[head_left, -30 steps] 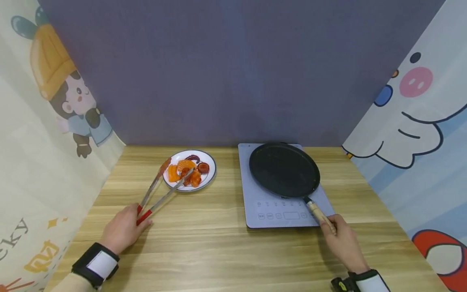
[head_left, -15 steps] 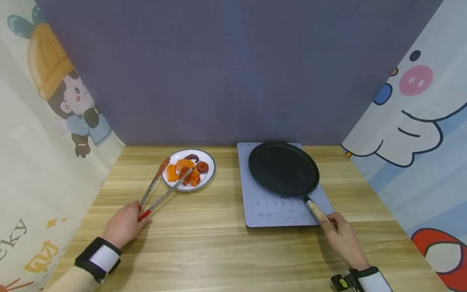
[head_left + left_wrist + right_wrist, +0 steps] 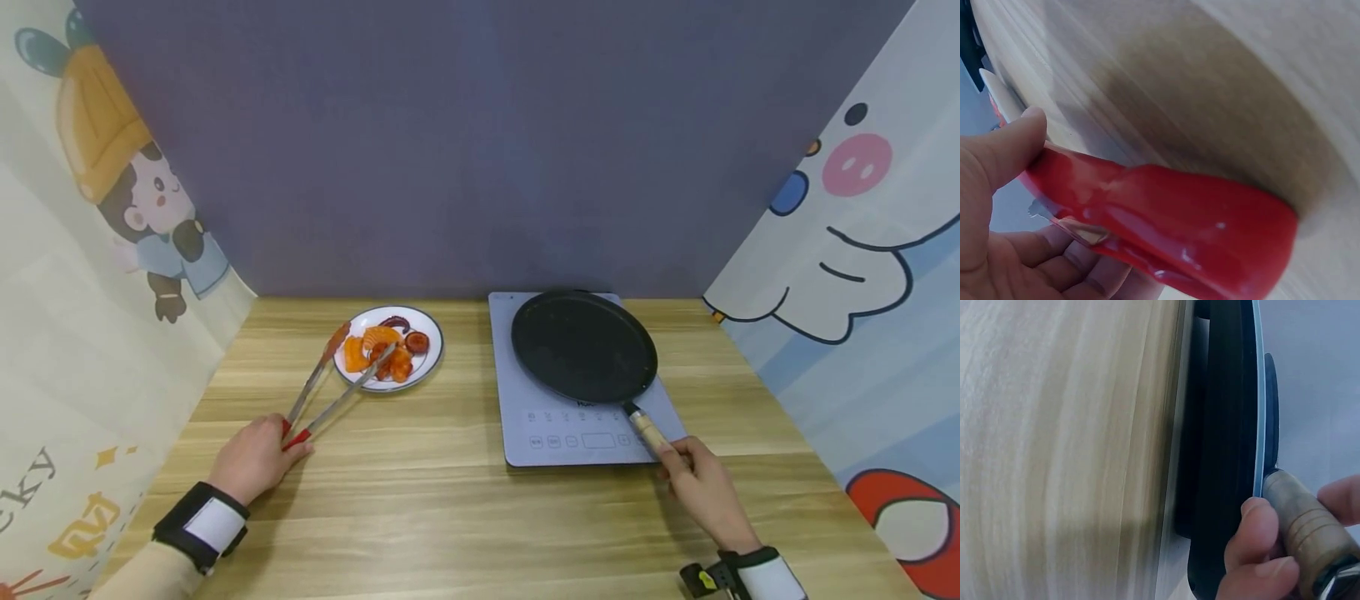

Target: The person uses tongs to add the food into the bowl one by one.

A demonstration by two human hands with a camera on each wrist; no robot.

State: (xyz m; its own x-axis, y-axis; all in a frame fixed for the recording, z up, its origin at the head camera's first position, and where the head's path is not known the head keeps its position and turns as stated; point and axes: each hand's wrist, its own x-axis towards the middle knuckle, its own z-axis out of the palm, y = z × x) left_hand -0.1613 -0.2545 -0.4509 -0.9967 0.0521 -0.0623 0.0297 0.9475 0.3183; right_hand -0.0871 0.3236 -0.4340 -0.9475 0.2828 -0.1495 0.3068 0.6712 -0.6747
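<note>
My left hand (image 3: 255, 458) holds red-handled metal tongs (image 3: 335, 411) at the left of the table. The tongs' arms are spread, one tip by the plate's left rim, the other over the food. In the left wrist view, the thumb lies on the red handle (image 3: 1179, 219) and the fingers curl beneath it. The white plate (image 3: 431, 367) bears orange pieces (image 3: 356, 354), a round sausage-like slice (image 3: 417, 342) and a dark curled tentacle (image 3: 395, 322). My right hand (image 3: 705, 492) grips the wooden handle (image 3: 1310, 525) of a flat black pan (image 3: 585, 348), which sits on the induction cooker (image 3: 525, 433).
The wooden table (image 3: 450, 517) meets a grey-blue panel (image 3: 480, 150) at the back. Printed cartoon curtains (image 3: 855, 242) hang at both sides. Between plate and cooker lies a strip of bare wood.
The right fingers have shifted slightly around the pan's handle. The tongs, plate, food and pan keep their places, apart from a small shift of the head view.
</note>
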